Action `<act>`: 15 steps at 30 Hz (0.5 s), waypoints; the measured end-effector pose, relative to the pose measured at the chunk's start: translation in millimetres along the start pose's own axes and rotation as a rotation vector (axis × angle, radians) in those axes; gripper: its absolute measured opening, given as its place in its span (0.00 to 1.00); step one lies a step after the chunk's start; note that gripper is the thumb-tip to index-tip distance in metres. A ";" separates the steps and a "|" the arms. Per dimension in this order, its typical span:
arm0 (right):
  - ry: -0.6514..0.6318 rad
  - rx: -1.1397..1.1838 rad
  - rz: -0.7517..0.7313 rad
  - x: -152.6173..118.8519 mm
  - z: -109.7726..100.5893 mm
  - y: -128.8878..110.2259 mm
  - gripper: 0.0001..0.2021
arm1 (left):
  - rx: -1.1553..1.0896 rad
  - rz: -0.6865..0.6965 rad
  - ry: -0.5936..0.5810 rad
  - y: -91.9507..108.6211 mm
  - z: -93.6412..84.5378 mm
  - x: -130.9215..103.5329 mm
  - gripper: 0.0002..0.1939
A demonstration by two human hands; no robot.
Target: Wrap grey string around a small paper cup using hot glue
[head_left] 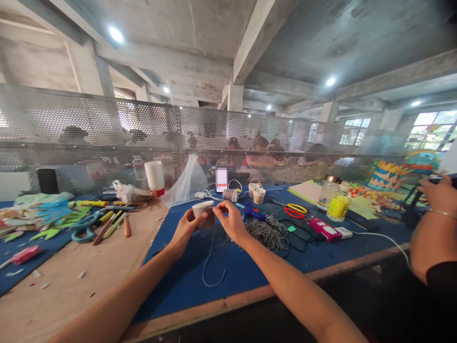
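Observation:
My left hand (186,227) is wrapped round the side of a small brownish paper cup (204,209) with a pale rim, held above the blue mat (178,286). At the cup's right side, my right hand (230,220) pinches a thin grey cord (213,243). The cord's free end hangs below the cup and curls over the mat. A tangled pile of grey cord (269,234) lies to the right of my right hand. Beyond it sits a blue glue gun (254,212). Two small cups (258,195), at least one with a handle, stand farther back.
Scissors with red and yellow handles (295,210), a magenta box (324,229) and a yellow bottle (338,206) are on the right. A phone (222,180) stands at the back. Tools and blue scissors (84,227) lie left. Another person's arm (433,228) is far right.

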State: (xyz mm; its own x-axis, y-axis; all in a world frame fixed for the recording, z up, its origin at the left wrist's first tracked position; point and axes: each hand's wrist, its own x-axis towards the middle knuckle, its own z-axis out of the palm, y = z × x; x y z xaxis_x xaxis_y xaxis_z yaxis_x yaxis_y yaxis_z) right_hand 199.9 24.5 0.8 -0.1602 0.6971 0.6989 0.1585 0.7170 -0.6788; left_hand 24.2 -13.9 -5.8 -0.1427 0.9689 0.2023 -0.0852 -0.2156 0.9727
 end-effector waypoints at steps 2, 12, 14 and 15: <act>0.011 0.005 0.011 0.8 -1.8 -0.5 0.12 | -0.004 -0.007 -0.008 -0.5 0.4 0.2 0.34; 0.025 0.005 0.044 3.2 -4.5 5.4 0.13 | 0.003 -0.015 -0.036 1.5 0.1 -1.0 0.35; 0.024 0.008 0.046 3.4 -4.9 6.3 0.13 | 0.013 -0.023 -0.027 2.7 0.3 -1.5 0.35; 0.025 0.010 0.047 3.5 -5.2 6.6 0.13 | 0.017 -0.025 -0.024 3.3 0.5 -1.7 0.35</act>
State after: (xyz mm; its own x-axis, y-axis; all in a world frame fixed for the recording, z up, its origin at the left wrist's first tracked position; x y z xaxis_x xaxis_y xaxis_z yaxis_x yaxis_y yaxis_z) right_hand 205.4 31.6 -0.1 -0.1287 0.7296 0.6716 0.1555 0.6837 -0.7130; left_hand 24.7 -16.2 -2.9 -0.1172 0.9766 0.1804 -0.0721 -0.1895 0.9792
